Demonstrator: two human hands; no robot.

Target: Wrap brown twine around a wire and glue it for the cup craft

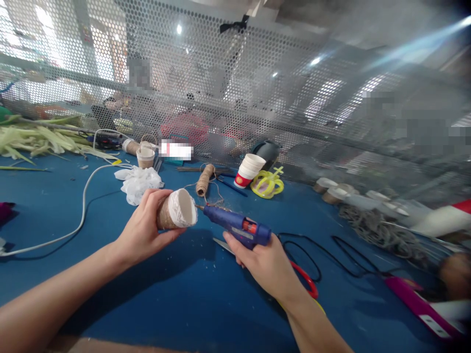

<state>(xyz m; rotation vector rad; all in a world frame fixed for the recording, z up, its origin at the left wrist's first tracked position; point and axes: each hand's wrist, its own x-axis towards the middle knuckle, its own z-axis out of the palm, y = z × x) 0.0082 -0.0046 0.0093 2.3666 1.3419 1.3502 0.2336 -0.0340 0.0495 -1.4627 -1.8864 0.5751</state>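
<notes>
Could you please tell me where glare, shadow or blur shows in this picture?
Head view throughout: glare streaks the upper right; shadow darkens the blue table below the wrapped cup; the glue gun looks fairly sharp, the magenta strip at lower right blurred.

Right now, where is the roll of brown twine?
In the head view, the roll of brown twine lies on the blue table, slightly left of centre, between the crumpled white plastic and the stacked paper cups, beyond the glue gun.

the cup (177, 211) looks rough and fibrous, the glue gun (231, 223) smooth plastic.
</notes>
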